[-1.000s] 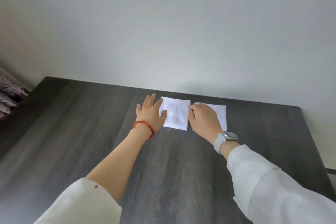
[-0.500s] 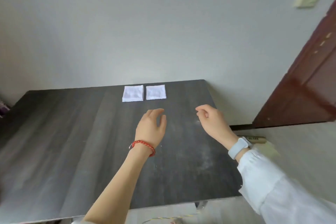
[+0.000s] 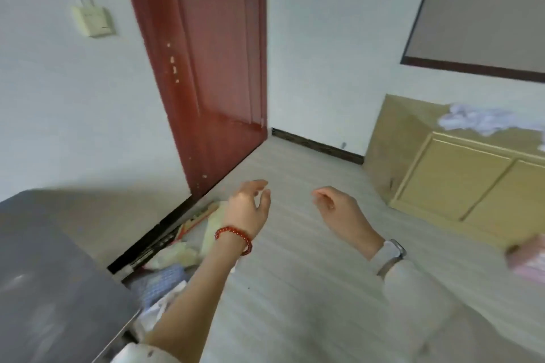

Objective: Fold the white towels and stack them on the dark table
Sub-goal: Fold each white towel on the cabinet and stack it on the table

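View swung right off the bench (image 3: 53, 274); folded towels now out of sight. Unfolded towels (image 3: 483, 121) lay on cabinet (image 3: 442, 180) at 2 o'clock. Left hand (image 3: 247, 209) & right hand (image 3: 339, 209): fingers loose, empty. Likely fetching next towel.

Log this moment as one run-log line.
left hand: empty, relaxed | right hand: empty, relaxed | dark table: lower left | unfolded white towels: on cabinet, right
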The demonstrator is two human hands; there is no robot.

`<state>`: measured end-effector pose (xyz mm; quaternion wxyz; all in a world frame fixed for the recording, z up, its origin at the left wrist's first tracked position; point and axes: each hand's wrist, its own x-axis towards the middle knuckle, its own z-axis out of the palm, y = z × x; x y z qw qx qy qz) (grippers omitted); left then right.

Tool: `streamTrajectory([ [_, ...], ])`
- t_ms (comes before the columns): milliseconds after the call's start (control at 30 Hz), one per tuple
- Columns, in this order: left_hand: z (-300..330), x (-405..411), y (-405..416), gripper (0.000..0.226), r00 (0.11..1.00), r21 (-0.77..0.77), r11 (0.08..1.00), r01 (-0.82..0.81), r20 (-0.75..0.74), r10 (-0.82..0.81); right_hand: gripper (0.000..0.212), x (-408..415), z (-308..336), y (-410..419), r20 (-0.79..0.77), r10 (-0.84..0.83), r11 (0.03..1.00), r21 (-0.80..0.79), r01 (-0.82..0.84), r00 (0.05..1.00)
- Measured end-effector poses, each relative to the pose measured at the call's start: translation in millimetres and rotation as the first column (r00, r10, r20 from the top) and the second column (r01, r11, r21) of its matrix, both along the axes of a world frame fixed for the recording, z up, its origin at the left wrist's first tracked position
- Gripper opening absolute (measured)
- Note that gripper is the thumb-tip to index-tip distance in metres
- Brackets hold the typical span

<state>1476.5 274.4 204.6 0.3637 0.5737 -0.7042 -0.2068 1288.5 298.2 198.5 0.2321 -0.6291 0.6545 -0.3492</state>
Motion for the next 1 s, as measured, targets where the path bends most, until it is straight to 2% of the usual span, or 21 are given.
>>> streamTrajectory([
  [167, -2.2, -258.9, -22.8, 0.028, 0.925, 0.008, 0.925, 0.379, -0.004, -0.379, 0.023, -233.3, 5.6, 40.2, -0.04, -0.314, 0.948, 0.038, 0.316, 0.949],
  [267, 0.8, -390.7, -15.2, 0.027, 0.828, 0.038, 0.827, 0.561, -0.006, -0.561, 0.023, -346.9, 8.7, 67.4, -0.068, -0.5, 0.863, 0.043, 0.503, 0.863],
  [400, 0.2, -520.9, -16.1, 0.026, 0.694, 0.043, 0.694, 0.718, 0.021, -0.72, 0.021, -458.2, 2.7, 85.5, -0.031, -0.669, 0.742, 0.036, 0.669, 0.743],
  [500, -7.6, -598.8, -31.1, 0.025, 0.62, 0.059, 0.623, 0.78, 0.057, -0.782, 0.022, -526.2, -8.8, 84.1, -0.045, -0.743, 0.664, 0.072, 0.744, 0.667],
  [600, -22.7, -669.7, -60.8, 0.025, 0.578, 0.076, 0.582, 0.809, 0.068, -0.813, 0.023, -590.2, -23.0, 64.4, -0.047, -0.77, 0.631, 0.092, 0.771, 0.636],
  [733, -38.7, -770.3, -124.9, 0.023, 0.567, 0.09, 0.569, 0.817, 0.053, -0.822, 0.022, -687.6, -32.8, 10.0, -0.025, -0.775, 0.627, 0.096, 0.773, 0.632],
  [900, -46.7, -895.8, -212.5, 0.025, 0.556, 0.151, 0.56, 0.814, 0.075, -0.828, 0.024, -810.7, -30.2, -69.8, -0.08, -0.759, 0.627, 0.179, 0.758, 0.646],
  [1000, -56.1, -960.8, -245.7, 0.026, 0.556, 0.211, 0.561, 0.8, 0.087, -0.826, 0.024, -871.4, -33.8, -101.0, -0.06, -0.767, 0.614, 0.224, 0.757, 0.639],
])
